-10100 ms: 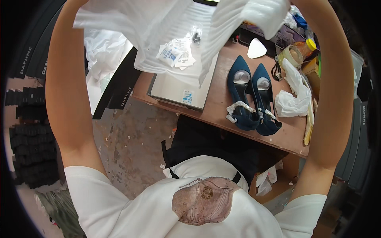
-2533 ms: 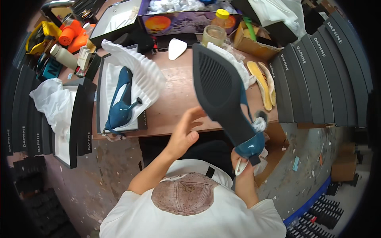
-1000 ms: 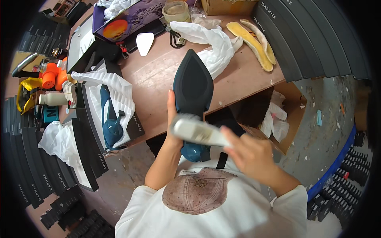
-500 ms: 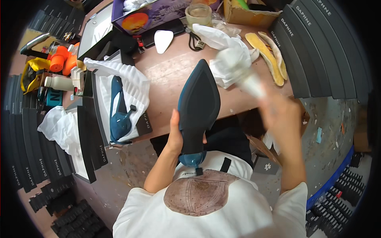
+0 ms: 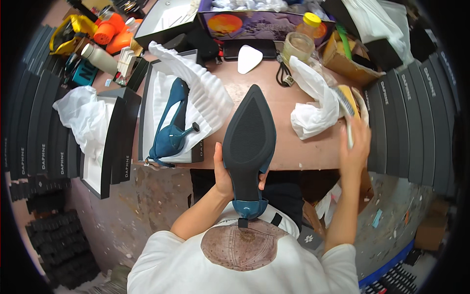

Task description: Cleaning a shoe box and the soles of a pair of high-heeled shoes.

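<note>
A teal high-heeled shoe (image 5: 250,130) is upright in front of me, toe pointing away, its black ribbed sole facing up. My left hand (image 5: 226,179) is closed around its narrow waist, thumb on the left side and fingertips showing on the right. My right hand (image 5: 355,147), at the table's right edge, grips the pale handle of a small brush (image 5: 345,102). The brush head lies against the yellow pad (image 5: 356,98), beside crumpled white tissue paper (image 5: 313,117). The matching teal slingback shoe (image 5: 170,138) rests on its side in an open tissue-lined shoe box (image 5: 146,115) at left.
Stacked dark shoe boxes stand at right (image 5: 406,112) and left (image 5: 44,127). Along the back are a purple box (image 5: 245,25), a glass jar (image 5: 297,47), a white triangular piece (image 5: 249,59) and a cardboard tray (image 5: 352,59). A bottle (image 5: 99,57) lies at back left.
My right hand has moved the brush right, from over the tissue paper to the yellow pad. The shoe stays in my left hand, and my view has shifted.
</note>
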`<action>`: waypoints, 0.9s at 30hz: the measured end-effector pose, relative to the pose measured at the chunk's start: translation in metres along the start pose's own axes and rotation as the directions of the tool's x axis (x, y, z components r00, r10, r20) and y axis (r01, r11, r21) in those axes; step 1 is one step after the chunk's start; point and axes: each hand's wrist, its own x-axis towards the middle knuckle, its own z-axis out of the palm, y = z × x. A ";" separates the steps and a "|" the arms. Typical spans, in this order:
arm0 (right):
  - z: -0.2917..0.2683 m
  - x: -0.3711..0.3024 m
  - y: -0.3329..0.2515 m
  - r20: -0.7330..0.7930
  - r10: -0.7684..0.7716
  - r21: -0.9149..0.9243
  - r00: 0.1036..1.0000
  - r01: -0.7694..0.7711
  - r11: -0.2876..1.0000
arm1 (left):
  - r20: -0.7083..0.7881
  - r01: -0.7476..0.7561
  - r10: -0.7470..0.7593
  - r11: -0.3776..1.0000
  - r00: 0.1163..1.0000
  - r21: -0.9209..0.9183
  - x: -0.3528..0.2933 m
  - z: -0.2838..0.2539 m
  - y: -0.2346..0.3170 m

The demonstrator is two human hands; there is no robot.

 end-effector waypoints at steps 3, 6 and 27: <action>-0.002 -0.050 -0.062 0.193 -0.020 0.414 0.981 -0.063 0.908 | 0.018 -0.048 0.049 0.997 0.999 -0.062 0.004 0.004 0.001; 0.014 -0.081 -0.084 0.453 -0.037 0.636 0.891 -0.294 0.713 | 0.082 -0.096 0.100 0.994 0.992 -0.049 0.006 0.000 -0.001; 0.218 0.191 -0.202 0.258 -0.514 0.146 0.818 0.493 0.858 | -0.434 -0.430 0.353 0.898 0.829 -0.091 -0.088 -0.036 0.088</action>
